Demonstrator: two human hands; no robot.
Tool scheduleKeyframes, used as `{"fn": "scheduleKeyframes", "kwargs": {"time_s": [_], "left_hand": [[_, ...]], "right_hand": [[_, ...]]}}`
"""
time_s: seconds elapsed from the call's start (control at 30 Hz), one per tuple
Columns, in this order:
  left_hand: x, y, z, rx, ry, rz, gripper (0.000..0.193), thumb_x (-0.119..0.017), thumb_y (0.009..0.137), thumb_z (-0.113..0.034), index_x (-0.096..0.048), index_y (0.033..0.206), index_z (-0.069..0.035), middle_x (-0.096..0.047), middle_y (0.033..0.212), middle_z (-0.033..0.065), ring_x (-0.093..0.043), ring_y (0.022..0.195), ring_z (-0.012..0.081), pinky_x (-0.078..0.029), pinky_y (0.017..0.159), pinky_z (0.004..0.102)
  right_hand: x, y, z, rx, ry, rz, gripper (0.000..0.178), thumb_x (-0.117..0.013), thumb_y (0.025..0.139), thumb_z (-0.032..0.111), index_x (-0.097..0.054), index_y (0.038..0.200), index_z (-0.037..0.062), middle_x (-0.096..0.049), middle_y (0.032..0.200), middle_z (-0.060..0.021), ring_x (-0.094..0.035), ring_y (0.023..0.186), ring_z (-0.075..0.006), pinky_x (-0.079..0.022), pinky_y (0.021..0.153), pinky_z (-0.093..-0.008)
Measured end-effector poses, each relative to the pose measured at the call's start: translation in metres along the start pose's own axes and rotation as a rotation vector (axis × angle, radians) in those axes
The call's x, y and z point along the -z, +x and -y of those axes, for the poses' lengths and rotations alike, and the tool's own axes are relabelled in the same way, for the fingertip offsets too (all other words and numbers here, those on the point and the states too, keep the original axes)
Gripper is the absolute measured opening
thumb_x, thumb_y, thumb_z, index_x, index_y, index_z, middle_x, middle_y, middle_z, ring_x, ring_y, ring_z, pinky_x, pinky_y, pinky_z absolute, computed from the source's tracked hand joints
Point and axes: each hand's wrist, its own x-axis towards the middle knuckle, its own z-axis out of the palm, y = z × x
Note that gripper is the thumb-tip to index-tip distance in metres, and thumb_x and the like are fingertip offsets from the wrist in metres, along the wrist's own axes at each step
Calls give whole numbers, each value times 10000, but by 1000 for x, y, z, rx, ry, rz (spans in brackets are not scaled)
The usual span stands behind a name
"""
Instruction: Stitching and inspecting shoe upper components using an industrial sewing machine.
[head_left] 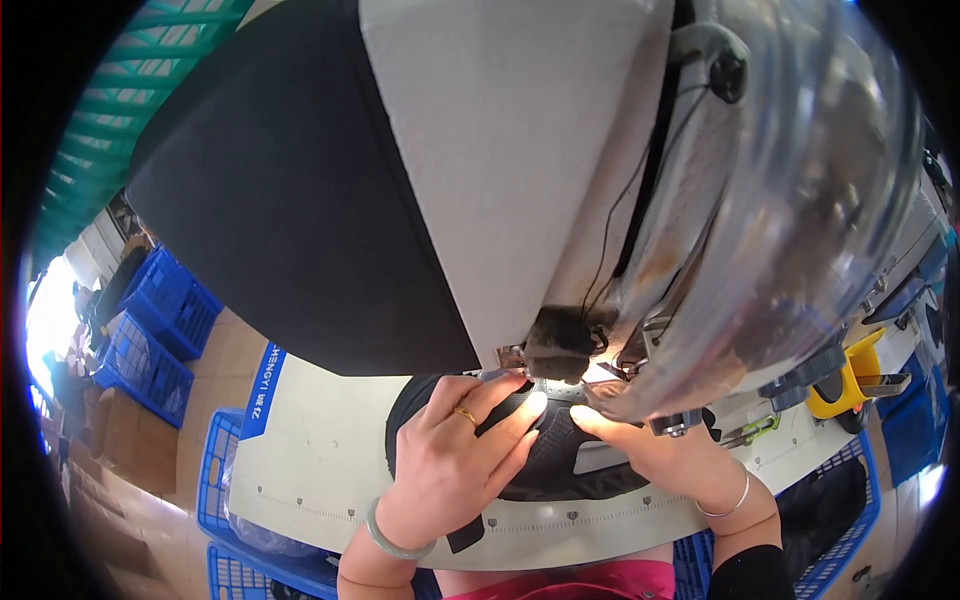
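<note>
Under the head of a sewing machine lies a black fabric piece with mesh-like panels, spread over the pale machine table. My left hand grips its left part, thumb and fingers bent close together beside the lit needle area. From the right, my right hand holds the piece, its thumb on top near the needle and the other fingers mostly hidden. The needle itself is hard to make out behind the dark presser parts. A black strip hangs toward the table's front edge.
Green-handled snips lie right of my right hand, with a yellow holder beyond. A clear curved shield covers the machine's right side. Blue crates stand below the table's left edge, and more crates sit farther left.
</note>
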Motion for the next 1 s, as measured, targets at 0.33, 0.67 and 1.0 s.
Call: {"fn": "scheduleKeyframes", "kwargs": {"time_s": [0.33,0.67,1.0], "left_hand": [[-6,-2,-5,-2,35,-9,219,-718,685,-137,-712,900,-96,-639,1053,70,-559,845,212,-501,635,288],[-7,-4,0,35,10,-22,216,-720,695,-153,-718,907,-109,-661,1047,44,-549,825,209,-485,627,288],[-1,-7,-1,87,-109,33,322,-636,727,-46,-663,1048,-48,-663,1071,100,-568,676,191,-476,627,302]], "right_hand": [[8,1,9,-116,15,85,538,-559,706,-79,-640,1187,148,-615,1177,-99,-578,1117,-244,-424,965,-336],[-7,-6,-3,34,-67,14,524,-589,720,-39,-623,1196,180,-590,1225,-86,-564,1143,-270,-433,966,-358],[-13,5,2,188,-341,-102,355,-651,695,111,-671,1050,103,-594,1039,-82,-560,885,-292,-498,830,-434]]}}
